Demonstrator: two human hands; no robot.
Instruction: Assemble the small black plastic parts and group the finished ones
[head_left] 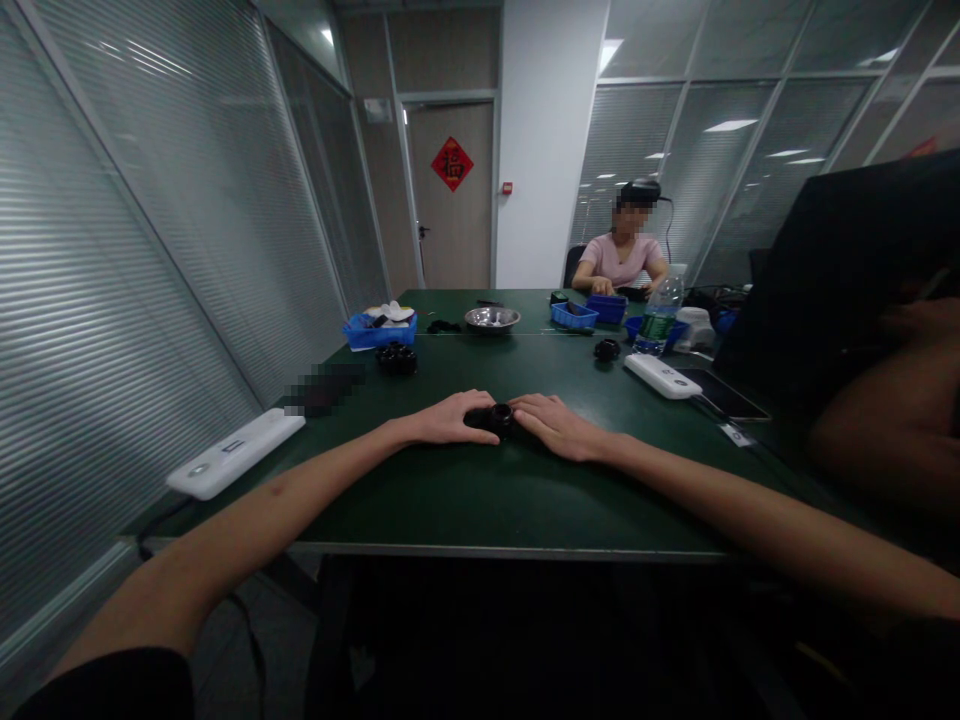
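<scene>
Several small black parts lie together on the green table (450,490), between my two hands; one at the middle is a black ring-shaped part (502,414) with a round opening on top. My left hand (451,418) curls about the left side of the cluster, thumb in front and fingers behind, with black parts in the gap. From the other side, my right hand (553,424) lies low with its fingers stretched out, their tips touching or very close to the ring-shaped part. What lies under the right palm is hidden. The exact kind of the parts cannot be made out.
Farther back stand a steel bowl (492,320), a blue basket (382,330), a black cluster (396,358) and a smaller one (607,350). White power banks (236,453) flank me; a water bottle (658,318) stands right. A co-worker (622,258) sits opposite; another person's arm (892,420) is right.
</scene>
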